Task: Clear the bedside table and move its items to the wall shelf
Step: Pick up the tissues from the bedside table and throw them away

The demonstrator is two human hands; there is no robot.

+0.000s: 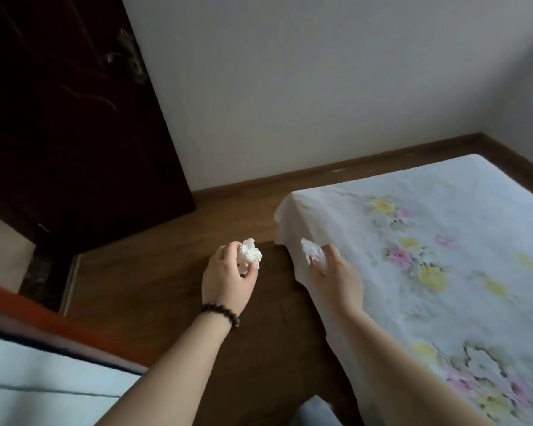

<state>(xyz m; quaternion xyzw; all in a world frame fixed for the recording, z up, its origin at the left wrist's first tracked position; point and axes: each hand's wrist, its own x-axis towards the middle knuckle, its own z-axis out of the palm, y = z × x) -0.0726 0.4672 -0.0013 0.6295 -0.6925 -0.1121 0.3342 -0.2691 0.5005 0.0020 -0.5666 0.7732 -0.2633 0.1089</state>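
**Head view: both hands holding crumpled items over dark tabletop**

Left hand (228,275), beaded bracelet (220,313) at wrist: fingers curled around a crumpled white tissue (250,255). Right hand (336,272): fingers closed on a clear, crinkled plastic wrapper (313,253). Both over the dark wooden bedside table (277,348). Floral bedsheet (443,256), smooth, at right.

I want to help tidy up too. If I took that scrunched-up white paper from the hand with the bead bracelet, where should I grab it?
Pinch the top bulge of the crumpled tissue, coming from above and the far side. The left hand wraps its near, lower part, so only that puffy upper end sticks out. It looks soft, so a light pinch should do.
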